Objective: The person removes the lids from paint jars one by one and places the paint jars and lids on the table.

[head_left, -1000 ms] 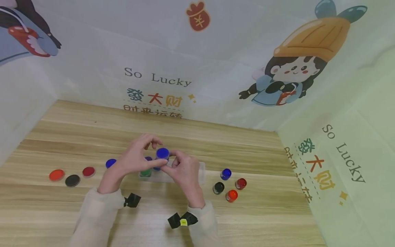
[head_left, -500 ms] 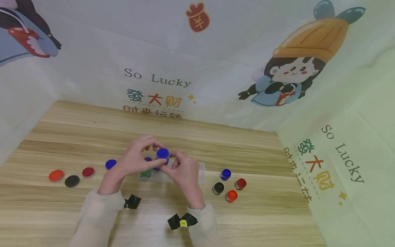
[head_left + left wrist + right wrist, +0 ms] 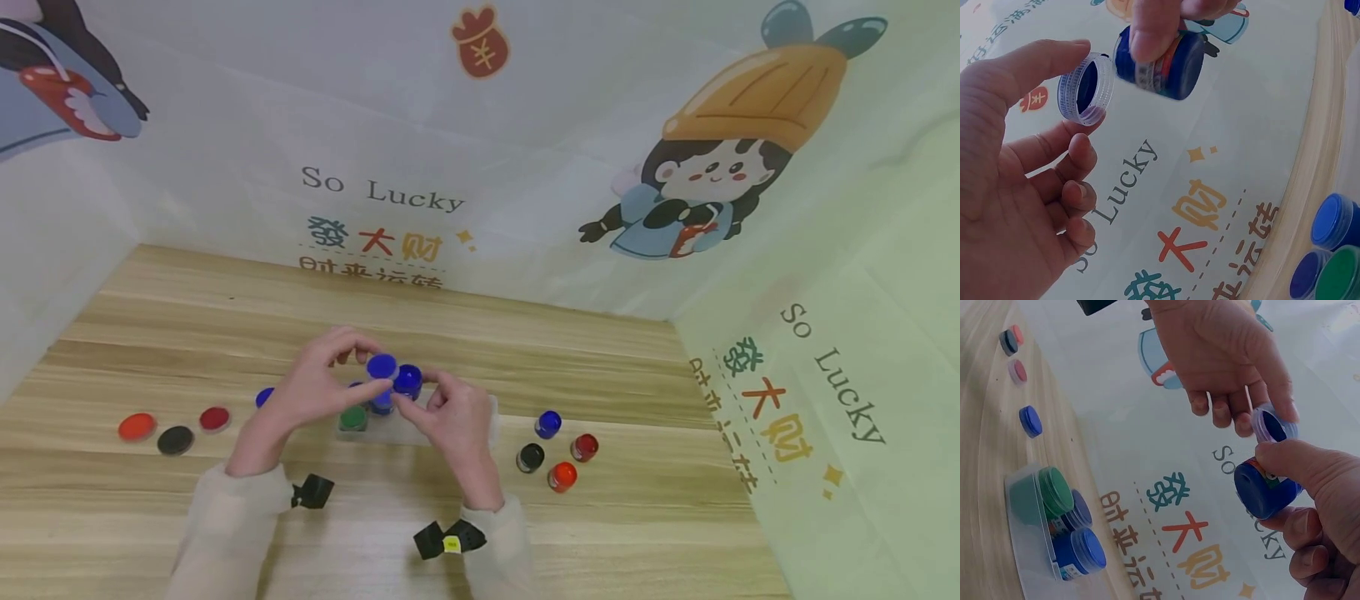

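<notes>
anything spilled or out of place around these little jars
Nothing stands out: no spill shows on the table. The orange jar and black jar stand upright. The blue jar in the right hand is uncapped, but a blue lid is pinched in the left hand.

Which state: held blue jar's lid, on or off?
Off. The left hand pinches the lid, its open side showing in the left wrist view; the right hand holds the jar.

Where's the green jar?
In the head view, the green jar sits at the left end of the clear tray, just left of a blue jar.
</notes>
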